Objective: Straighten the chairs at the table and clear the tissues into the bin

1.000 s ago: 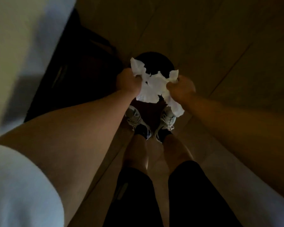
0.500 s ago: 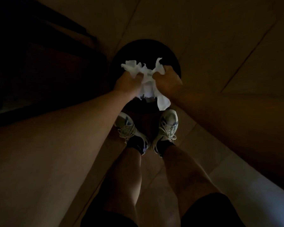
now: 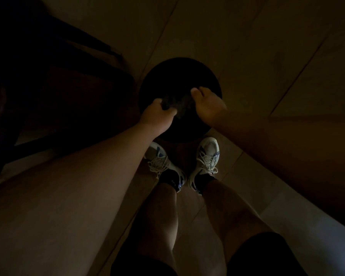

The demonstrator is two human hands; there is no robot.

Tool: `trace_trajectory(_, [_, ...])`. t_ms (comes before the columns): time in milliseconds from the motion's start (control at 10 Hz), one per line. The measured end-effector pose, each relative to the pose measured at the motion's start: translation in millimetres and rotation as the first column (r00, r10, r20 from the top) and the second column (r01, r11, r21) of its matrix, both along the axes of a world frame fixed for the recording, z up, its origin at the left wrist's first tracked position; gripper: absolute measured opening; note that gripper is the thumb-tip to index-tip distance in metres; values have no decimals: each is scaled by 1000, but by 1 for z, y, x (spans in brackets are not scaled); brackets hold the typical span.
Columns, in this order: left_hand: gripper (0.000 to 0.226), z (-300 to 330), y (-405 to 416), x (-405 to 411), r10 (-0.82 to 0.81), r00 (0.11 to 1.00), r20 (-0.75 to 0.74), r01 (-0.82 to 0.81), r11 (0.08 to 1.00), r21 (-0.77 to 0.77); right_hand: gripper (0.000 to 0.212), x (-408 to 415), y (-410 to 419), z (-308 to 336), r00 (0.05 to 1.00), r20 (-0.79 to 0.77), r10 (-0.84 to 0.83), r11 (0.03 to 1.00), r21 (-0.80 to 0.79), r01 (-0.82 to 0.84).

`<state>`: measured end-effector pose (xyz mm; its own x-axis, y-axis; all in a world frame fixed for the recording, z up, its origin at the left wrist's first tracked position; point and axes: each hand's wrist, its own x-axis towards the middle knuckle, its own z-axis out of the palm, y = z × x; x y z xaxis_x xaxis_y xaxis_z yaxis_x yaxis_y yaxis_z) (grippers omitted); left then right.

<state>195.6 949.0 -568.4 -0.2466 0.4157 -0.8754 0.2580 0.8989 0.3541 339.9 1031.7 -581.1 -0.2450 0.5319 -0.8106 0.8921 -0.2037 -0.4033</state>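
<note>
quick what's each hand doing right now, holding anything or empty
Left hand: fingers curled over the bin; whether it grips anything cannot be told in the dark.
Right hand: loosely open over the bin, nothing visible in it.

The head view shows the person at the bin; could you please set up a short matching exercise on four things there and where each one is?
Things:
1. left hand
2. right hand
3. bin
4. trainers

Places:
A. on the floor below the bin in the picture
B. over the bin's right part
C. round and dark, on the floor ahead of the feet
D. over the bin's left edge

Pairs: 1-D, 2-B, 3-C, 4-A
</note>
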Motion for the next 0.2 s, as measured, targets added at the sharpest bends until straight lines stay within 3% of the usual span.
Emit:
trace_trajectory(100, [59,23,-2,3,-173,984,-47,172,985,-25,60,2,-2,13,999,16,51,999,-13,-50])
trace_trajectory(200, [64,61,-16,8,-375,923,-83,372,927,-47,95,3,-11,39,984,82,159,987,18,-161])
